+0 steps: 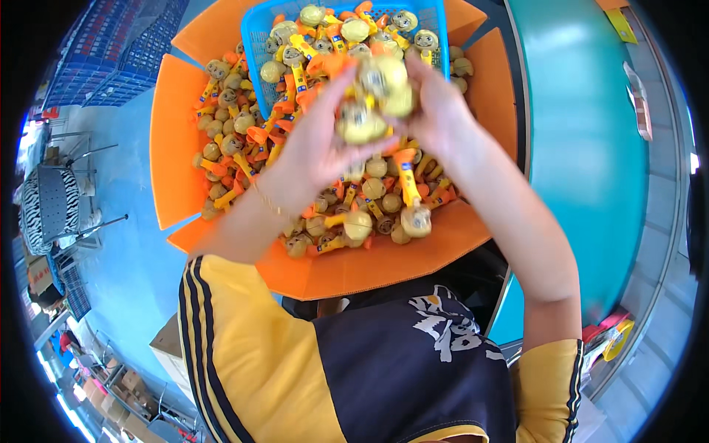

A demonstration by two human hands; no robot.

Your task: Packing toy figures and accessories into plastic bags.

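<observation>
Several toys with round yellow-tan heads, yellow handles and orange ends are bunched between my two hands; one of these held toy figures faces up. My left hand cups the bunch from the left, fingers curled round it. On the right, my right hand closes against the same bunch, its fingers blurred by motion. Just beyond lies a blue plastic basket with more of these toys in it. Below my hands, loose toy figures fill a large orange cardboard box with its flaps folded outward.
A teal tabletop runs along the right side of the box. Stacked blue crates stand at the far left. Below them is a zebra-patterned chair on the blue floor. Cardboard cartons sit at the lower left.
</observation>
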